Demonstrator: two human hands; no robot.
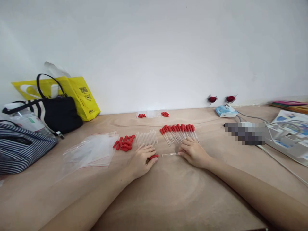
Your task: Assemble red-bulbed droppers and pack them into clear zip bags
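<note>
Between the thumb and fingers of my left hand [142, 161] is a red rubber bulb [153, 157], pointing to the right. My right hand [193, 152] pinches a clear glass dropper tube [169, 155], whose free end points left toward the bulb with a small gap between them. Just beyond my left hand lies a row of bare glass tubes [146, 138]. Left of that row sits a pile of loose red bulbs [124, 143]. Beyond my right hand, several droppers with red bulbs fitted [178, 132] lie side by side.
Clear zip bags [92, 150] lie at the left. Behind them stand a black bag [61, 114], a yellow bag [84, 96] and a striped pouch [21, 147]. A filled bag [151, 114] rests by the wall. Right are a blue tissue pack [226, 111] and power strips with cables [286, 144].
</note>
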